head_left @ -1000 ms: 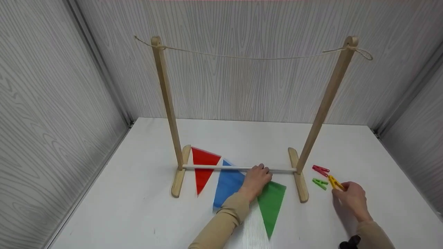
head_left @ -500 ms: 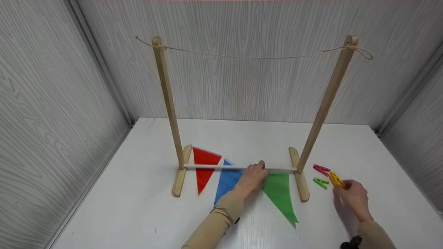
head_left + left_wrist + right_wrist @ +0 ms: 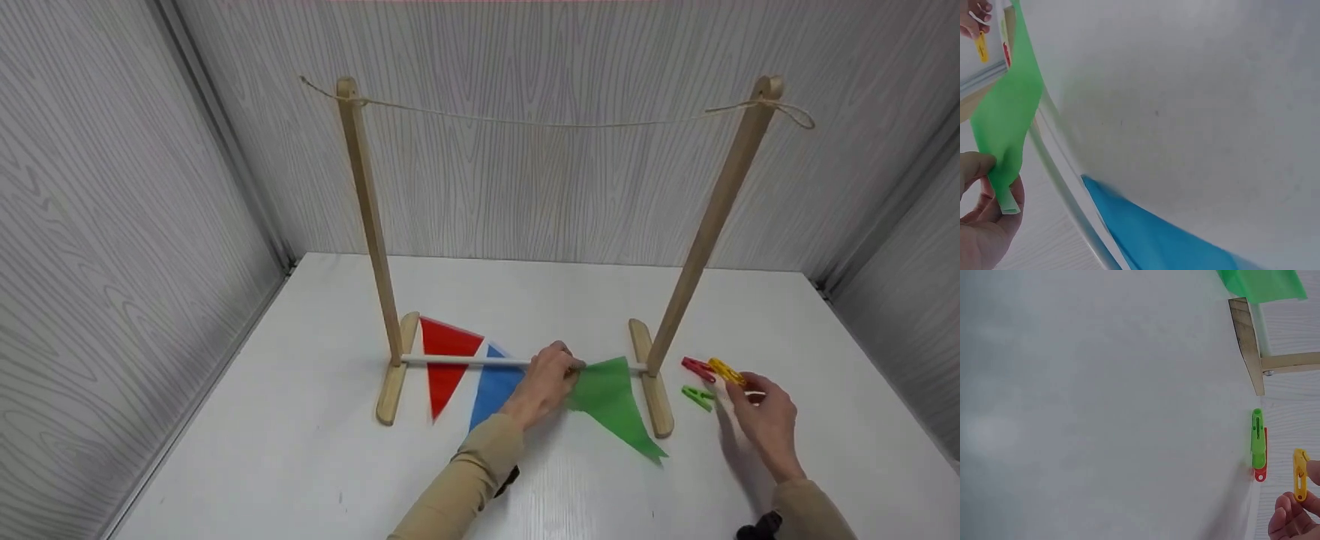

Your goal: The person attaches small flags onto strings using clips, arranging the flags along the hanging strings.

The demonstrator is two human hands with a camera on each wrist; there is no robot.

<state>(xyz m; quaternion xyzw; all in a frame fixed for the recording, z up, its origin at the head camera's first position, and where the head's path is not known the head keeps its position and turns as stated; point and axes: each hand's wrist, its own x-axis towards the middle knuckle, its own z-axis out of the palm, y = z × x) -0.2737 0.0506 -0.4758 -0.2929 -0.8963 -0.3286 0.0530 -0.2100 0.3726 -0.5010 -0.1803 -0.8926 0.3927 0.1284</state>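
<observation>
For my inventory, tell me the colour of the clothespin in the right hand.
Yellow; the clothespin shows best in the right wrist view.

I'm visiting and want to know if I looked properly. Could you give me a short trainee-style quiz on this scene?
1. Which hand grips the green flag?
(a) left
(b) right
(c) both

2. True or false: the string between the wooden posts carries no flag.

3. Fill in the colour: the right hand pinches a ____ clothespin.

Key:
1. (a), the left hand
2. True
3. Yellow
</observation>
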